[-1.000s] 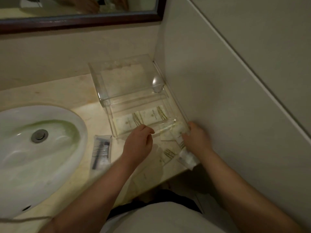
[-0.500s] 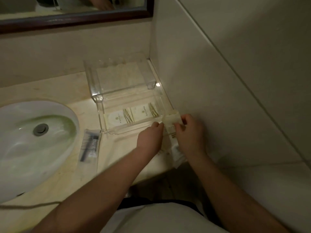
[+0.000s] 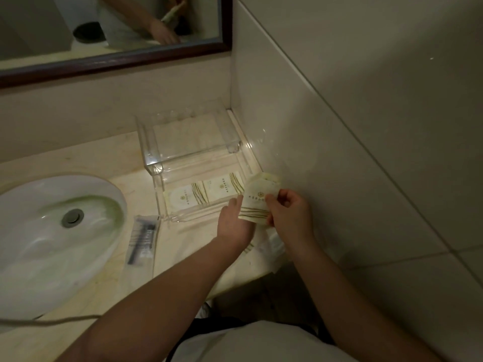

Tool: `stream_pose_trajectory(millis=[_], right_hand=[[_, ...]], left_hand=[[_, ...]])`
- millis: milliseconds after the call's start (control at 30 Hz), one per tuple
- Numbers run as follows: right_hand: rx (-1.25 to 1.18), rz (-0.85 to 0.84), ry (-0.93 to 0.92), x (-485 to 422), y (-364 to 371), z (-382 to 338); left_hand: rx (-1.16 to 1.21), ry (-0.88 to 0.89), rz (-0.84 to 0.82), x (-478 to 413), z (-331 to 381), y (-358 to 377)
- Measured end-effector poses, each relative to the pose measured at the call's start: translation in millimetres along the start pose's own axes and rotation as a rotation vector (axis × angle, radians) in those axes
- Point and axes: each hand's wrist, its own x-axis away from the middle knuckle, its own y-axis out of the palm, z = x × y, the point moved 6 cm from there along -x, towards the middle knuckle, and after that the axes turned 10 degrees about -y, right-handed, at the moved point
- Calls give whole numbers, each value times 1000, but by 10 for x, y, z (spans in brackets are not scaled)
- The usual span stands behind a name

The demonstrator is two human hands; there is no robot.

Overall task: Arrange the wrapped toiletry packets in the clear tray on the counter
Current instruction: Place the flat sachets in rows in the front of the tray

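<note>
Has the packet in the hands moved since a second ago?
Yes. The packet was low at the tray's front right corner; now both hands hold it lifted above that corner, beside the wall.

bathroom, prob hotel | basin (image 3: 47, 231) | mirror (image 3: 112, 30) | tiled wall (image 3: 366, 126) | marble counter (image 3: 86, 158)

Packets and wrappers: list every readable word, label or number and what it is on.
None can be read.
Held packet: gold emblem and a line of print, too blurred.
Two packets in the clear tray: same print, too small.
Comb wrapper: no legible text.
</note>
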Motion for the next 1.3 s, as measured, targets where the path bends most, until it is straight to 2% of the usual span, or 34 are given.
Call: stream_pose_trajectory(millis=[133, 200, 400, 533, 600, 767, 900, 967, 1033, 1167, 1233, 1300], right_hand=[[10, -13, -24, -32, 6, -49], [6, -4, -54, -52, 7, -101], [-26, 43, -93, -94, 64, -181], [-16, 18, -117, -102, 244, -243], [-21, -12, -121, -98, 392, -268], [-43, -89, -158, -67, 790, -396], [-64, -159, -199, -26, 1093, -539], [-68, -177, -198, -11, 1216, -569], [-78, -181, -203, 17, 1277, -582], [-110, -165, -191, 57, 1293, -555], [-113, -154, -184, 58, 1265, -535], [-128, -155, -181, 38, 1252, -547]], left_hand=[[-264, 145, 34, 55, -5, 26], [-280, 159, 3, 27, -24, -54], [334, -3, -20, 10, -308, -618], [482, -122, 19, 61, -548, -956], [640, -182, 22, 60, -669, -1084], [1210, -434, -123, 40, -1043, -1267], [1455, -517, -218, -9, -1267, -1421], [1380, -475, -166, -50, -1381, -1497], [1159, -360, 4, -68, -1464, -1626], [718, 59, 403, 3, -1422, -1967], [654, 171, 456, 24, -1415, -2028], [759, 207, 420, 6, -1403, -2046]])
